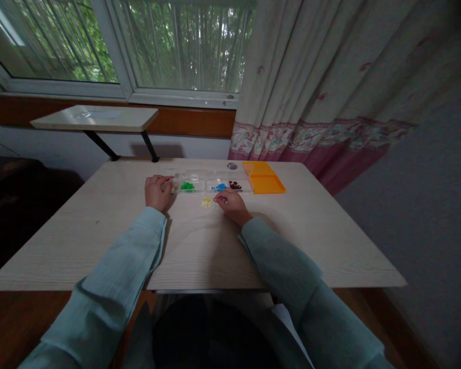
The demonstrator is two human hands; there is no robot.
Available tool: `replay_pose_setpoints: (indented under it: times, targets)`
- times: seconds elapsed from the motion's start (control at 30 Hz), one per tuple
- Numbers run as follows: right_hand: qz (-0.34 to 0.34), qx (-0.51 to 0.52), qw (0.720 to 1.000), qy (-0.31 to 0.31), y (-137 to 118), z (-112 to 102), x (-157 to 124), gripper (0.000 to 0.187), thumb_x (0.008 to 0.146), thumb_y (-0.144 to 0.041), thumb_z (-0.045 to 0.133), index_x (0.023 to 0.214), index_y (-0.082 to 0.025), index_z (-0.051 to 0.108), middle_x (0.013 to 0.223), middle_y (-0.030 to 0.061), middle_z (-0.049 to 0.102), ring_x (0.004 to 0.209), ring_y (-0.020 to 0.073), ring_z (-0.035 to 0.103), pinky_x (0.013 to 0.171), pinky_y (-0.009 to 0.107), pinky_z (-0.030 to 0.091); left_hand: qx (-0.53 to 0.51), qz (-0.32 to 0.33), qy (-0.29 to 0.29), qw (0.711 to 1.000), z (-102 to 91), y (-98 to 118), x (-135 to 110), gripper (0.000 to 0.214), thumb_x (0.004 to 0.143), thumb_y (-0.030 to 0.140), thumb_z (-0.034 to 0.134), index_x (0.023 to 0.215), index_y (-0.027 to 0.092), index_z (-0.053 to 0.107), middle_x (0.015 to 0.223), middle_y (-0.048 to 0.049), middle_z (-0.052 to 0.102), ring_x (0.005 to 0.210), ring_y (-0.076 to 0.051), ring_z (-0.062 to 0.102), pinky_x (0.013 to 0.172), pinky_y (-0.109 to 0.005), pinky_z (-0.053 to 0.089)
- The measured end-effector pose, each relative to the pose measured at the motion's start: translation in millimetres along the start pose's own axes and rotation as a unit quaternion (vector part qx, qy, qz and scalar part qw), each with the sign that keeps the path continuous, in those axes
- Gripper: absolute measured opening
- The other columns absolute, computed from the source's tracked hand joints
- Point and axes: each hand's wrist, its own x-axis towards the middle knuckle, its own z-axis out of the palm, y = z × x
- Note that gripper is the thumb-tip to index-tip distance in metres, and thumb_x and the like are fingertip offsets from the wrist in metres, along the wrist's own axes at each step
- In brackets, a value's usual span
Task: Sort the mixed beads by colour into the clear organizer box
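Observation:
A clear divided box (pixel 201 188) lies on the table with small green pieces (pixel 187 186), blue pieces (pixel 218 187) and dark brown pieces (pixel 235 185) in separate compartments. My left hand (pixel 157 193) is closed at its left end, thumb and fingers against the edge. Just in front of the box, a small heap of yellow and whitish pieces (pixel 206 203) rests on the tabletop. Beside that heap, on its right, my right hand (pixel 233 205) is closed in a pinch. Whatever sits between its fingertips is too small to name.
An orange case (pixel 267 183) lies opened flat to the right of the box. Behind it is a small round greyish item (pixel 232 166). A raised shelf (pixel 100 119) on black legs stands at the table's back left. A curtain (pixel 284 102) hangs behind the table.

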Motion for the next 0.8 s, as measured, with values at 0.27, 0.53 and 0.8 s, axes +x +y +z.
replay_pose_setpoints:
  times: [0.27, 0.53, 0.8]
  targets:
    - [0.062, 0.151, 0.986, 0.04, -7.0, 6.2, 4.9, 0.018, 0.079, -0.035, 0.067, 0.079, -0.018, 0.074, 0.076, 0.0035, 0.064, 0.073, 0.0145, 0.055, 0.069, 0.028, 0.042, -0.069, 0.16, -0.088, 0.981, -1.8, 65.6, -18.7, 0.025, 0.091, 0.033, 0.051, 0.106, 0.024, 0.07, 0.095, -0.0063, 0.063, 0.098, -0.023, 0.053, 0.09, -0.041, 0.041]
    - [0.129, 0.335, 0.933, -0.01, -20.9, 4.4, 4.6, 0.039, 0.069, -0.055, 0.069, 0.075, -0.017, 0.068, 0.067, 0.0004, 0.06, 0.068, 0.0139, 0.052, 0.063, 0.027, 0.04, -0.114, 0.217, -0.143, 0.959, 2.0, 91.1, -31.9, 0.029, 0.091, 0.037, 0.054, 0.113, 0.024, 0.067, 0.095, -0.0063, 0.065, 0.094, -0.021, 0.053, 0.087, -0.039, 0.041]
    - [0.193, 0.434, 0.878, -0.062, -37.2, -1.0, -0.2, 0.041, 0.064, -0.055, 0.072, 0.079, -0.018, 0.067, 0.057, -0.0052, 0.048, 0.05, 0.0066, 0.034, 0.049, 0.023, 0.023, -0.115, 0.233, -0.104, 0.96, 1.0, 91.1, -29.6, 0.028, 0.091, 0.042, 0.054, 0.105, 0.023, 0.07, 0.088, -0.0057, 0.068, 0.088, -0.02, 0.055, 0.082, -0.037, 0.042]
